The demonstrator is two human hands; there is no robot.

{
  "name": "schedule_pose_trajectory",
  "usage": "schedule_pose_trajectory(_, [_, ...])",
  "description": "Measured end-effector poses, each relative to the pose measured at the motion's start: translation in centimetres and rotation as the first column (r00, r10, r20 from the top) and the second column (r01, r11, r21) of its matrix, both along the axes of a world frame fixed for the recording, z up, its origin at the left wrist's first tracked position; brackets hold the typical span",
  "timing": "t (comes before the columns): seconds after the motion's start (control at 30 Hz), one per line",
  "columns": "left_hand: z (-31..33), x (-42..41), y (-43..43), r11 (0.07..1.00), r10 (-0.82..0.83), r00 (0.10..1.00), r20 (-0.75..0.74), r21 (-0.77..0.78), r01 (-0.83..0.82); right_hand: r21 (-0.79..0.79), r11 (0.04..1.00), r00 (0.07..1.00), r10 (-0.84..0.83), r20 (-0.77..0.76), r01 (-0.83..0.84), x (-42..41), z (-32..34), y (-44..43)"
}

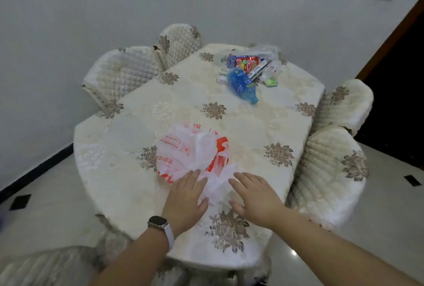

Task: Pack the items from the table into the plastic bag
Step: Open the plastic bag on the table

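A crumpled plastic bag [192, 152] is lying flat on the near part of the desk [252, 125], with nothing visible inside it. The left hand [184, 200] and right hand [254, 196] are resting spread open on its near edge. A blue bottle [242, 86], a snack packet [244, 63] and boxes [258, 71] are sitting well apart at the far end.

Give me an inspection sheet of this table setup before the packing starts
Surface: table under a cream floral cloth.
Job's things: plastic bag crumpled at the near edge; blue bottle lying down, red snack packet, flat boxes and small items piled at the far end.
Clutter: nothing seen.
Grippers: left hand and right hand open, flat on the bag's handles.
Cables: nothing seen.
Surroundings: covered chairs, white wall, tiled floor.
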State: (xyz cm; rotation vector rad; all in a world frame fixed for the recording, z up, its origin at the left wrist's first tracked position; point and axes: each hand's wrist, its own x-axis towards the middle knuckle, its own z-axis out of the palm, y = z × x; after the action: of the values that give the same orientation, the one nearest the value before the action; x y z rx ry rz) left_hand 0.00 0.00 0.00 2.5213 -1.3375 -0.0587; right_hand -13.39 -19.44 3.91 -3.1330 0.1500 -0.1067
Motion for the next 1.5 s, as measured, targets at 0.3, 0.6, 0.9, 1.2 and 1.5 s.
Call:
schedule_pose_trajectory(0.3, [-2.2, 1.2, -3.0, 0.992, 0.016, 1.000, -0.016, 0.127, -0.014, 0.111, 0.993, 0.978, 0.059, -0.198, -0.038, 6.0, -5.7, -2.3])
schedule_pose_trajectory(0.6, [-3.8, 1.8, -6.1, 0.981, 0.079, 0.994, -0.072, 0.180, -0.065, 0.347, 0.929, 0.990, 0.143, -0.020, -0.127, 7.2, -9.6, -3.7])
schedule_pose_trajectory(0.9, [-0.9, 3.4, -6.9, 0.979, 0.146, 0.987, -0.061, -0.137, -0.153, 0.474, 0.877, 0.991, 0.019, 0.129, -0.079, 7.7, -5.6, -5.0])
schedule_pose_trajectory(1.2, [6.8, 4.7, -6.4, 0.794, 0.321, 0.877, -0.358, -0.403, -0.455, 0.598, 0.763, 0.933, -0.354, 0.070, 0.245, 7.7, -4.0, -3.6])
schedule_pose_trajectory(1.5, [11.5, 5.8, -1.9, 0.540, 0.328, 0.746, -0.579, -0.533, -0.651, 0.665, 0.532, 0.668, -0.741, 0.066, 0.524, 9.8, -2.9, -2.1])
